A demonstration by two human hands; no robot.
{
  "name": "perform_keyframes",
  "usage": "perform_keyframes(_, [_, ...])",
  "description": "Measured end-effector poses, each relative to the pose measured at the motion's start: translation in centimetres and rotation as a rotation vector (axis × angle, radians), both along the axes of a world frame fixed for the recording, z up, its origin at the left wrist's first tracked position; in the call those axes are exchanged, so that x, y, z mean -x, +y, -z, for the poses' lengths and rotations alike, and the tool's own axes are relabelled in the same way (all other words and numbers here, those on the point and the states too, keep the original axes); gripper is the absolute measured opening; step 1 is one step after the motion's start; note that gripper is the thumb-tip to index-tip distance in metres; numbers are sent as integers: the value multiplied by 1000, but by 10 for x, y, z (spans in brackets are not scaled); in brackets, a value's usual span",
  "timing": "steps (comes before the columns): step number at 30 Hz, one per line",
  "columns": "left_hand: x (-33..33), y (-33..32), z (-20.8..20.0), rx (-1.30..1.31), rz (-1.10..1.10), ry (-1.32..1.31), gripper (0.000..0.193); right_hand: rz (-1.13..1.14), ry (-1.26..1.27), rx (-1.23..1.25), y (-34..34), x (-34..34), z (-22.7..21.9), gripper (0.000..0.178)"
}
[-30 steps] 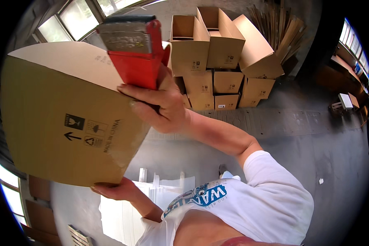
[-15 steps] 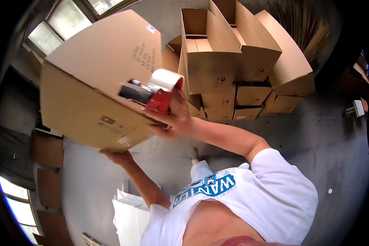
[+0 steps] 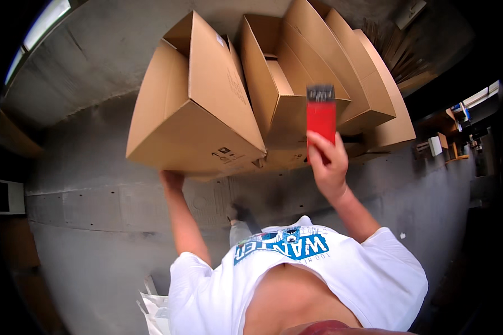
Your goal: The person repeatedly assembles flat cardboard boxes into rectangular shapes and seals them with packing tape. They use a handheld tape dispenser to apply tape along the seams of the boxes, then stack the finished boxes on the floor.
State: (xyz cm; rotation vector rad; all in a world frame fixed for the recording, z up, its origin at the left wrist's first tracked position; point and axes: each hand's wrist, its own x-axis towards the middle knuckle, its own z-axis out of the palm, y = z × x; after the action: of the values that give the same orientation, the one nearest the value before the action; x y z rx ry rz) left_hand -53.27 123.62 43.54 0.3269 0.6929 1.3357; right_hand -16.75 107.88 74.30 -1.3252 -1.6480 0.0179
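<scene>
An open-topped cardboard box is held out in front of me, tilted, with its opening facing up and away. My left hand supports it at its lower near edge; the fingers are mostly hidden beneath the cardboard. In my right hand is a red tape dispenser, gripped by its body with its dark toothed end pointing away from me. The dispenser is raised in front of the stacked boxes, apart from the box on my left.
Several open cardboard boxes are stacked ahead and to the right. Behind them lies a bundle of thin brown strips. A white object stands near my left side on the grey floor.
The box has moved right, beside the stack, and turned so its opening shows. My right hand has drawn away from it to the right with the tape dispenser.
</scene>
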Motion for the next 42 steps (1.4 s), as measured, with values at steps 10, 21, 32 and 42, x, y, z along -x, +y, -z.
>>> perform_keyframes(10, [-33, -6, -19, -46, 80, -1, 65, 53, -261, 870, 284, 85, -52, 71])
perform_keyframes(21, [-22, 127, 80, 183, 480, 572, 52, -454, -1567, 415, 322, 20, -46, 14])
perform_keyframes(32, [-75, 127, 66, -96, 356, 1563, 20, 155, 212, 853, 204, -32, -79, 26])
perform_keyframes(42, [-51, 151, -16, -181, 152, 1770, 17, 179, 377, 688, 199, -27, -63, 30])
